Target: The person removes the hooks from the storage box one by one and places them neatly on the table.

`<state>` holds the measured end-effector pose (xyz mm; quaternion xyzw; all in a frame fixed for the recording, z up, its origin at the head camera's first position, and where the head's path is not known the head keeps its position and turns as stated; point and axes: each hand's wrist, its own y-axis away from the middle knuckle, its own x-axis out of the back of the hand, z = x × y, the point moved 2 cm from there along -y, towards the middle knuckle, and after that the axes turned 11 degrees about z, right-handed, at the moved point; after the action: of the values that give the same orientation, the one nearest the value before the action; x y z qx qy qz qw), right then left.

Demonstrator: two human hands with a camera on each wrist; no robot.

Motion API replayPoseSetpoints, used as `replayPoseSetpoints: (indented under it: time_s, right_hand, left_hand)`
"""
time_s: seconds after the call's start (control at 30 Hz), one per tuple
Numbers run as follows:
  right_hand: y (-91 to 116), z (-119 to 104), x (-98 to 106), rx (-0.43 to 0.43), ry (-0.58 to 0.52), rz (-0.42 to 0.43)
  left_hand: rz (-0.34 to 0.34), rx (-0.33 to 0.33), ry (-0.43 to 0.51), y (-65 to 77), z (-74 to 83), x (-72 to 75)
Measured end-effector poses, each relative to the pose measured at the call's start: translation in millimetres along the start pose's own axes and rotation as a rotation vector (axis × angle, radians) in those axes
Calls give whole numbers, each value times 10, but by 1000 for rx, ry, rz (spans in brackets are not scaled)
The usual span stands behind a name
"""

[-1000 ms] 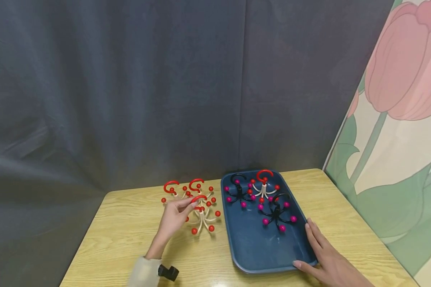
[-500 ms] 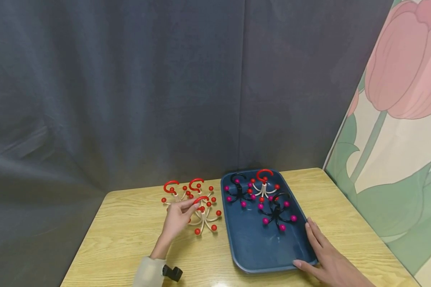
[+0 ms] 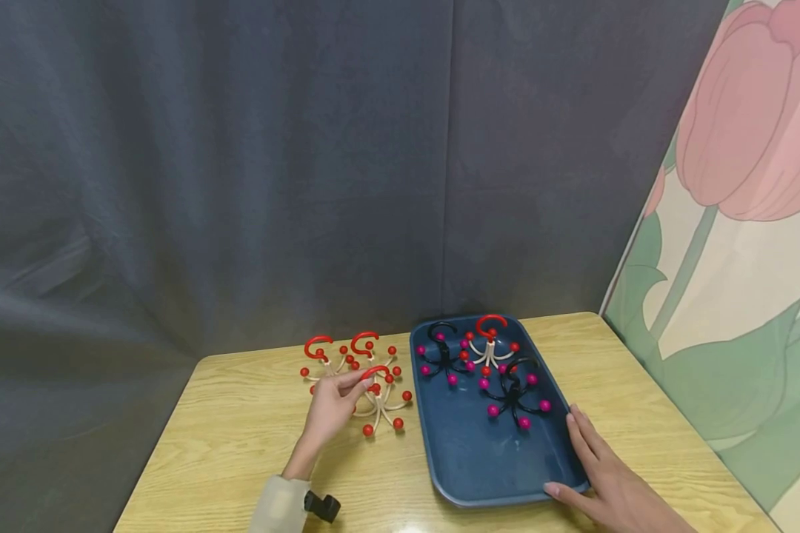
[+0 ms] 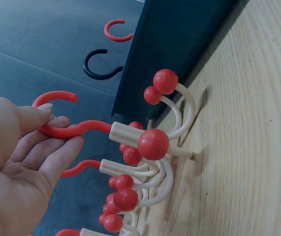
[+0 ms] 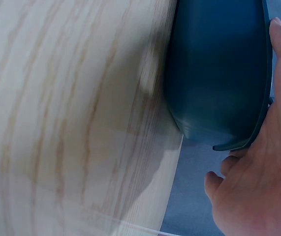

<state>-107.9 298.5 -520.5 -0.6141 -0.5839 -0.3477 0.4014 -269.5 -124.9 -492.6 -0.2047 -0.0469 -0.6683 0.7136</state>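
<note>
In the head view several spider-shaped hanging hooks with cream arms and red ball tips stand on the table left of the tray. My left hand (image 3: 333, 403) pinches the red hook top of the nearest hanging hook (image 3: 378, 403) between thumb and fingers. The left wrist view shows this hanging hook (image 4: 125, 132) tilted sideways in frame, its arms close to the table; contact there is unclear. My right hand (image 3: 607, 474) rests on the near right corner of a dark blue tray (image 3: 480, 466), fingers straight along its outer side and thumb on the front rim.
Inside the tray sit two black hanging hooks with pink balls, one at front (image 3: 513, 400) and one behind (image 3: 444, 359), plus a cream and red hanging hook (image 3: 490, 352). A grey curtain (image 3: 307, 185) stands behind the wooden table (image 3: 227, 444); a flowered panel (image 3: 740, 259) stands right.
My left hand has shifted slightly to the right, with the pinched hanging hook moving along and swinging a little. The right hand and the tray have stayed where they were.
</note>
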Motion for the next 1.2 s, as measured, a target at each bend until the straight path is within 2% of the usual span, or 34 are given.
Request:
replayPoseSetpoints:
  time_s: [0.2, 0.37, 0.63, 0.87, 1.0, 1.13, 1.2]
  right_hand:
    - [-11, 12, -1, -2, -10, -8]
    - [-11, 23, -7, -2, -14, -7]
    - [-9, 5, 13, 12, -20, 5]
    - [-9, 12, 16, 13, -32, 8]
    - [-3, 9, 12, 13, -31, 9]
    - [0, 5, -3, 3, -30, 0]
    - [-3, 6, -4, -3, -31, -5]
  left_hand:
    - [10, -15, -32, 8, 17, 10]
    - [-1, -13, -16, 20, 7, 10]
    - [7, -70, -33, 10, 38, 25]
    - [-15, -40, -23, 25, 39, 25]
    - [-17, -43, -38, 33, 44, 27]
    - [-29, -73, -79, 43, 127, 49]
    - [-14, -115, -126, 39, 226, 65]
